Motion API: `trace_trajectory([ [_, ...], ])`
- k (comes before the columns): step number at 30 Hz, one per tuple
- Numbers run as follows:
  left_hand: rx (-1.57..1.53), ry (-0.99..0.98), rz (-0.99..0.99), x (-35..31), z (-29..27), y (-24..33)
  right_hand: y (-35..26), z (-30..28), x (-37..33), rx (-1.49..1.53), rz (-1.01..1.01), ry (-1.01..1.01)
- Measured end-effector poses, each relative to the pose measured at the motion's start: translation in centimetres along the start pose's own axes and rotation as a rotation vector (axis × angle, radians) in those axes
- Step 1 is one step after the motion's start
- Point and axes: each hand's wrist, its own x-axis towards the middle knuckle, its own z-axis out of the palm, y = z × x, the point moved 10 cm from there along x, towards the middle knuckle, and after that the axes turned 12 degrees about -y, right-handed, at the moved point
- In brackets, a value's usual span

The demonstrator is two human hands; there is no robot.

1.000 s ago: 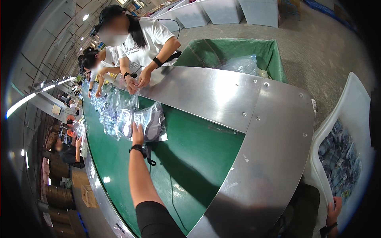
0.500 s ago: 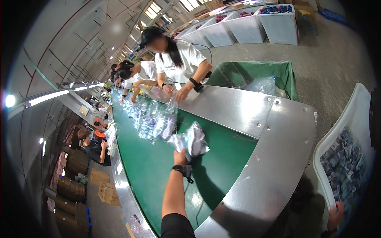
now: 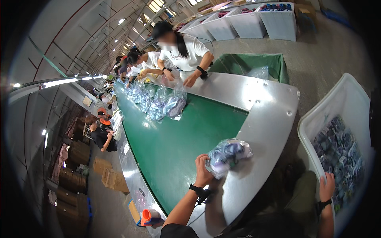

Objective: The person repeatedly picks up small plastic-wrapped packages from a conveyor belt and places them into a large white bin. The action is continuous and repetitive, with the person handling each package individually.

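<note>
My left hand (image 3: pixel 204 170) grips a clear plastic bag of blue and purple shoes (image 3: pixel 229 155), held over the inner edge of the metal table rim. At the right, my right hand (image 3: pixel 327 186) has its fingers hooked over the rim of a white bin (image 3: pixel 307 137). Inside that bin lies a heap of bagged shoes (image 3: pixel 341 158) in similar dark blue and purple tones. More bagged shoes (image 3: pixel 158 104) sit in a row on the green conveyor belt (image 3: pixel 166 150), in front of co-workers.
A co-worker in a white shirt (image 3: pixel 188 57) stands across the belt, both hands near the bags. Behind is a green-lined container (image 3: pixel 274 65), then several white bins (image 3: pixel 278 25) with shoes. An orange cup (image 3: pixel 147 216) and cardboard boxes (image 3: pixel 113 180) are at the left.
My left hand has drawn the bagged shoes from the belt toward me and to the right, over the metal rim. My view has shifted; my right hand stays on the bin's rim.
</note>
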Motion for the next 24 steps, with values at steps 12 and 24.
trace_trajectory([
  [12,-0.538,-0.206,-0.469,-3.4,3.6,1.2,-3.4,-2.7,-0.3,0.039,0.004,0.006],
  [24,-1.311,-0.32,-0.621,0.5,11.8,12.6,-7.4,-5.0,-1.0,0.267,-0.151,0.079],
])
